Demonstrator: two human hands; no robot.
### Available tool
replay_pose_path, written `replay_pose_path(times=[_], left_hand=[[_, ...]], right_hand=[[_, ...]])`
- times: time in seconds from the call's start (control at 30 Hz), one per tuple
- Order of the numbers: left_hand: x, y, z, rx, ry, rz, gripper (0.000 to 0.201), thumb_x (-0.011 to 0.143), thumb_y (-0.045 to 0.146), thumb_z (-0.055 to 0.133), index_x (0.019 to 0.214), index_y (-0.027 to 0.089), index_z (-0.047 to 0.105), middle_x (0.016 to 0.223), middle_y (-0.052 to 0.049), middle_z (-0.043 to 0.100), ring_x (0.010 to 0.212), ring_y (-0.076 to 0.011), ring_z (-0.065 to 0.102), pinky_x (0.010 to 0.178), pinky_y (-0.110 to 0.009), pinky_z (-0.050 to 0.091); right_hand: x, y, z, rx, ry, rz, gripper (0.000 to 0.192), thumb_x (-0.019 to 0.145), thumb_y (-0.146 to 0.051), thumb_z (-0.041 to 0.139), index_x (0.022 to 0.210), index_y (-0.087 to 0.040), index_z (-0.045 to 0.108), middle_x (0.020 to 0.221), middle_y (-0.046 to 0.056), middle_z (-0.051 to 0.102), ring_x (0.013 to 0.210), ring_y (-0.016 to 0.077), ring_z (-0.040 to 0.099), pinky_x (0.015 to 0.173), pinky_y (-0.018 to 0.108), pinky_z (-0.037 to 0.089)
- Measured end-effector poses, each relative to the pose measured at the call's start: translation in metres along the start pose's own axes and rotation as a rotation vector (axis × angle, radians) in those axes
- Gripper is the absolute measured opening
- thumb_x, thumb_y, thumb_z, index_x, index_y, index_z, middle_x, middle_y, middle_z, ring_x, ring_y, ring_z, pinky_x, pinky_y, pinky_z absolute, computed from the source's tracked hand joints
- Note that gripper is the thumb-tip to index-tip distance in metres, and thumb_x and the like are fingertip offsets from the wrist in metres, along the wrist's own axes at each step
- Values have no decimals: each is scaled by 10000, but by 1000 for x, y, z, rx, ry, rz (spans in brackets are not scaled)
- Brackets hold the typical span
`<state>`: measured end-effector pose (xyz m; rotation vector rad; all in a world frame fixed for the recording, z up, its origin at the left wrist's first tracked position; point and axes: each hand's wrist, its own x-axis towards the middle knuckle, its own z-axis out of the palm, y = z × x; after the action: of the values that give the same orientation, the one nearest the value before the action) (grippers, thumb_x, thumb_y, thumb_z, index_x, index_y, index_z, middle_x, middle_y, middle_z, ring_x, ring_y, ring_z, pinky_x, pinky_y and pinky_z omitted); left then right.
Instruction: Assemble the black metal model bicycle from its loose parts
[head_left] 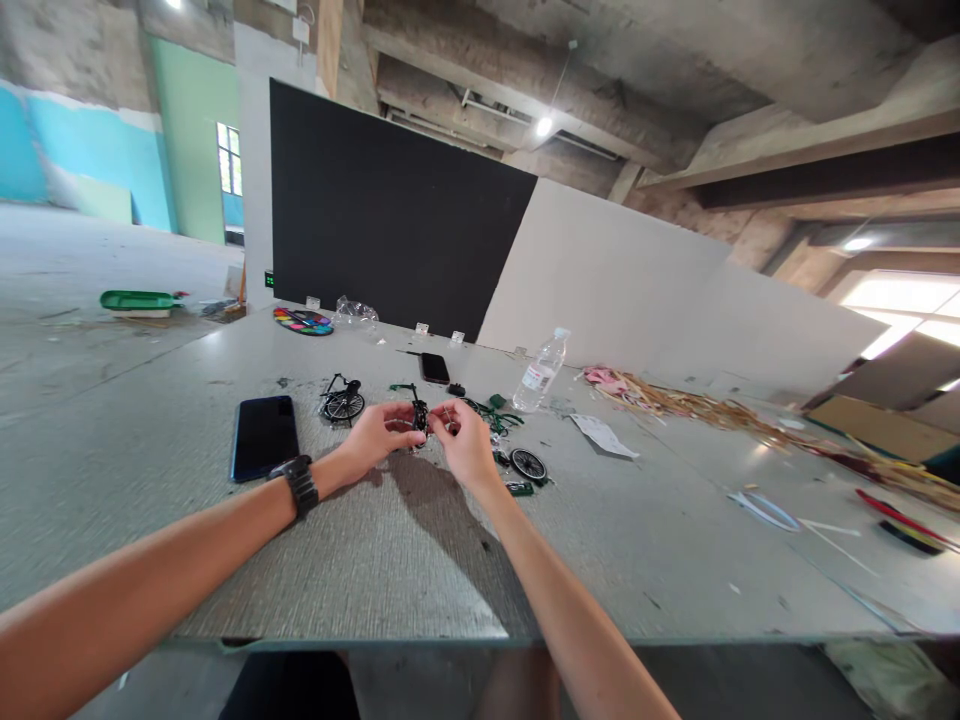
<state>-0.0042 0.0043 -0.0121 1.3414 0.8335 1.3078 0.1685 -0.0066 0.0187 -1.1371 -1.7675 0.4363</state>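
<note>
My left hand (376,432) and my right hand (466,445) meet over the grey table (375,570), both pinching a small black bicycle-model part (420,414) between the fingertips. A black watch sits on my left wrist. A loose black model wheel (529,465) lies just right of my right hand, with a small green piece (519,489) beside it. Green frame pieces (495,415) lie behind my hands. A wheel-and-fork assembly (343,401) stands to the left.
A dark phone (262,436) lies left of my left wrist, a smaller phone (434,368) farther back. A plastic water bottle (540,372), a paint palette (303,321), a paper scrap (604,436) and straw-like strips (697,405) are on the table. A black panel stands behind.
</note>
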Motion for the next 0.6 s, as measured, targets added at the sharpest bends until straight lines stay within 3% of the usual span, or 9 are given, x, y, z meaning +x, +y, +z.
replay_pose_path(times=[0.13,0.33,0.6], left_hand=[[1,0,0,-9,16,23,605,560,285,929,1098,145,690,1043,-101,717,886,-203,677,890,-395,523],[-8,12,1,-164,-76,-15,844,598,247,910,1355,237,537,1059,-40,616,798,-138,630,747,-331,560],[-8,9,-2,-198,-194,37,736,680,278,876,1353,237,582,1089,-40,585,812,-142,664,784,-342,577]], right_hand=[[0,-1,-1,3,-2,7,160,874,-369,607,881,-210,624,798,45,717,707,192,659,669,298,477],[0,-2,0,29,-27,-3,152,873,-365,610,889,-214,614,843,44,722,766,191,672,719,297,492],[2,0,0,49,-37,-26,174,873,-387,620,884,-214,614,845,40,720,752,190,667,701,294,491]])
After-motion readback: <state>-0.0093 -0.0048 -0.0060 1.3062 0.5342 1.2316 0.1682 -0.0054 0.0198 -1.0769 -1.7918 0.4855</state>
